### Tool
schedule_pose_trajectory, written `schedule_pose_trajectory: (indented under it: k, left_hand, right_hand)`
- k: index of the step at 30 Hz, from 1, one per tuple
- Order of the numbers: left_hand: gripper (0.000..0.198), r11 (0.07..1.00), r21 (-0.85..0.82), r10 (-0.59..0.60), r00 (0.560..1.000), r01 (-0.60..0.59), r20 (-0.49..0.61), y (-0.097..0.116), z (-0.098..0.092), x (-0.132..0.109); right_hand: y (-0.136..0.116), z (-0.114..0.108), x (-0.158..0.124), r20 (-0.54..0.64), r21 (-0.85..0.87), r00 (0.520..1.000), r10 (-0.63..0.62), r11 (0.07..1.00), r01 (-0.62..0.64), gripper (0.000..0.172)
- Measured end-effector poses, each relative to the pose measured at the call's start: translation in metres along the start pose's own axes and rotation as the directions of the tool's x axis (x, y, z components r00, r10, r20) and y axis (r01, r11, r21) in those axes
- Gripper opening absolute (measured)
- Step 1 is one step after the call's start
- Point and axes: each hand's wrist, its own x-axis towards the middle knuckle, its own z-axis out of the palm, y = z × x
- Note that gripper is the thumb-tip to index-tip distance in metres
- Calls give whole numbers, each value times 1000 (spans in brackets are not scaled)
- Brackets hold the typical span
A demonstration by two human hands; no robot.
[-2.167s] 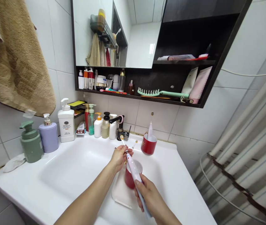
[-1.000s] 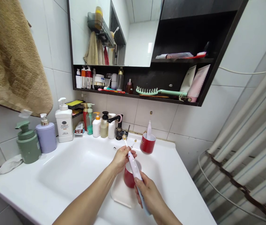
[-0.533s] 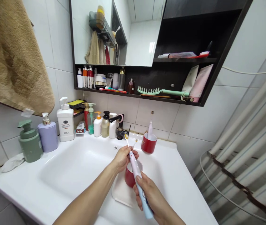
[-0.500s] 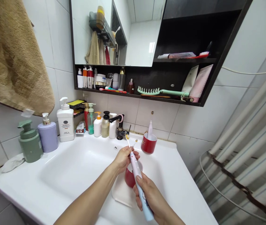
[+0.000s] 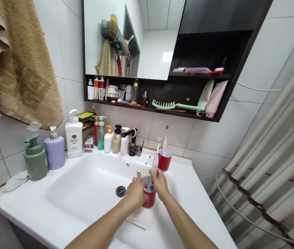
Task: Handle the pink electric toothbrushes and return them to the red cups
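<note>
My right hand (image 5: pixel 159 183) is closed around an electric toothbrush (image 5: pixel 155 160), pale pink above and bluish below, with a brush head on its upper end. The toothbrush stands nearly upright, its lower end inside a red cup (image 5: pixel 149 201) with a white interior. My left hand (image 5: pixel 135 192) grips that cup at its left side and rim. A small gold piece (image 5: pixel 138 174) shows just beyond the left knuckles. Under the cup, a whitish flat tray (image 5: pixel 141 220) rests in the basin. One loose brush head (image 5: pixel 148 159) lies on the sink ledge.
Behind stands a second red cup (image 5: pixel 164 162) with a pale toothbrush handle (image 5: pixel 164 146) in it. A black faucet (image 5: pixel 132 141) and several pump bottles (image 5: pixel 108 140) line the back edge. The dark mirror cabinet (image 5: pixel 172 116) overhangs the sink (image 5: pixel 84 186).
The toothbrush has swung upright and its base has gone into the red cup. My left hand has left the brush-head end and taken hold of the cup. The view has shifted slightly.
</note>
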Motion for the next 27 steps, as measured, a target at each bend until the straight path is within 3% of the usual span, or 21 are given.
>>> schedule_pose_trajectory:
  k: [3,8,14,20,27]
  left_hand:
    - [16,996,76,46,997,-50,57,-2,7,-1]
    - [18,997,27,75,995,-77,67,3,12,2]
    - [13,970,-115,221,974,-215,45,39,19,17]
    - [13,928,-209,315,949,-307,5,90,42,66]
    - [17,905,-309,312,950,-292,19,96,75,113]
  right_hand:
    - [19,5,-2,-16,-101,1000,-4,995,2,25]
    - [26,-2,-5,-26,-210,1000,-14,978,8,25]
    - [0,-53,6,-47,-305,998,-35,952,19,28]
    - [-24,-114,44,-136,-445,991,-16,895,-46,27]
    - [-7,-138,83,-168,-527,982,83,835,-160,25]
